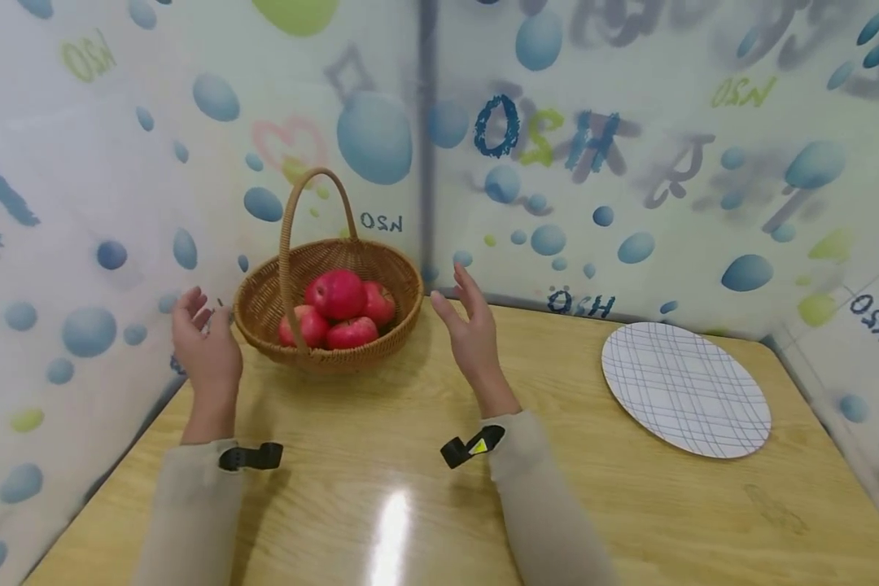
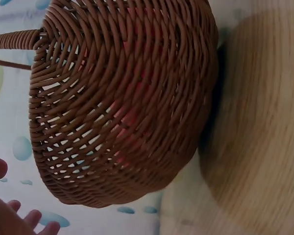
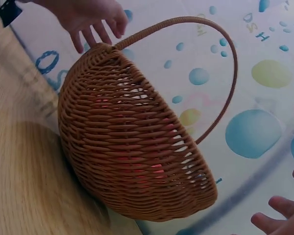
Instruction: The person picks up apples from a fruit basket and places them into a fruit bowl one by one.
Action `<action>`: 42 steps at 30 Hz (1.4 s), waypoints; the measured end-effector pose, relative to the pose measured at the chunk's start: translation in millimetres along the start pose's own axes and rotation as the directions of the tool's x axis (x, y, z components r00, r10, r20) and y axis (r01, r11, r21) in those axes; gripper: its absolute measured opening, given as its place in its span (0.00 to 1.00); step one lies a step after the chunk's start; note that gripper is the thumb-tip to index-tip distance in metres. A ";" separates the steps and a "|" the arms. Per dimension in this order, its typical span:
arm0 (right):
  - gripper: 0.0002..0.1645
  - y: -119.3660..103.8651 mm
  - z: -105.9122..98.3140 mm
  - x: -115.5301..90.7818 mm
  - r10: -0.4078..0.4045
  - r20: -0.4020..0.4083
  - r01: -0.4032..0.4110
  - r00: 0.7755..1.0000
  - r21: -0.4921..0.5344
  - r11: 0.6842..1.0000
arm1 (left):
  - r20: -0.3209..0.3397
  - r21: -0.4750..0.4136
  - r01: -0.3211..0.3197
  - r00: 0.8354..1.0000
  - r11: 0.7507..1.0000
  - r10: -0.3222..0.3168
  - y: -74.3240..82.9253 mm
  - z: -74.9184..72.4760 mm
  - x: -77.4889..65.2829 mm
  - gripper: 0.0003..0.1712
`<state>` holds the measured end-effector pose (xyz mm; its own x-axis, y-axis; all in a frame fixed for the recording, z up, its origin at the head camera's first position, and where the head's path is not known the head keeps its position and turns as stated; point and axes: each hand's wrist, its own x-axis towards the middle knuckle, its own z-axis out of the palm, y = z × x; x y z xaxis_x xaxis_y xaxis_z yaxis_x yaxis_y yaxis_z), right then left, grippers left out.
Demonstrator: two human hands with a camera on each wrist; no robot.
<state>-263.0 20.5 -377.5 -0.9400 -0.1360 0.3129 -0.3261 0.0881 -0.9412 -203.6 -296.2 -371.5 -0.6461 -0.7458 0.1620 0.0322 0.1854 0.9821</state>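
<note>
A brown wicker basket [image 1: 337,364] with a tall arched handle [image 1: 286,244] stands at the back left of the table. Several red apples [image 1: 339,294] are heaped inside it; in both wrist views they show only as red patches through the weave. My left hand [image 1: 208,350] is raised beside the basket's left rim, fingers loosely bent and holding nothing; whether a fingertip touches the rim I cannot tell. To the right of the basket, apart from it, my right hand [image 1: 474,342] is held up with fingers extended and nothing in it.
A round white plate [image 1: 684,391] with a blue line pattern lies on the right part of the wooden table [image 1: 352,456]. Printed wall sheets [image 1: 549,179] with blue drops and letters enclose the back and both sides. Each wrist bears a black strap with a small device.
</note>
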 end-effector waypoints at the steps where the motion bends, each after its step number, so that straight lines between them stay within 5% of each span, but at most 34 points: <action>1: 0.40 0.3 2.3 -0.1 0.007 0.001 -0.007 1.000 -0.010 1.000 | 0.020 -0.017 0.034 0.999 0.999 -0.034 -2.4 0.1 1.1 0.29; 7: 0.43 6.6 13.2 -3.0 0.022 0.022 -0.022 1.000 -0.022 1.000 | 0.114 -0.091 0.178 0.979 0.980 -0.167 -9.3 -2.0 5.1 0.34; 13: 0.43 23.7 25.3 -1.0 0.062 -0.007 -0.062 0.998 0.070 0.996 | 0.233 -0.102 0.197 0.958 0.975 -0.169 -14.8 0.8 11.3 0.35; 19: 0.44 38.6 36.8 -1.7 0.163 0.051 -0.167 0.985 0.098 0.981 | 0.320 -0.123 0.226 0.931 0.966 -0.177 -24.0 5.6 13.3 0.34; 42: 0.41 45.9 58.0 -7.8 0.255 0.126 -0.281 0.959 0.286 0.916 | 0.360 -0.121 0.311 0.899 0.943 -0.250 -37.1 7.8 20.1 0.30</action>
<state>-264.9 -31.6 -430.5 -0.9717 -0.2319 0.0438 -0.0056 -0.1629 -0.9866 -223.7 -313.1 -405.5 -0.8634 -0.4863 -0.1346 -0.0781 -0.1348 0.9878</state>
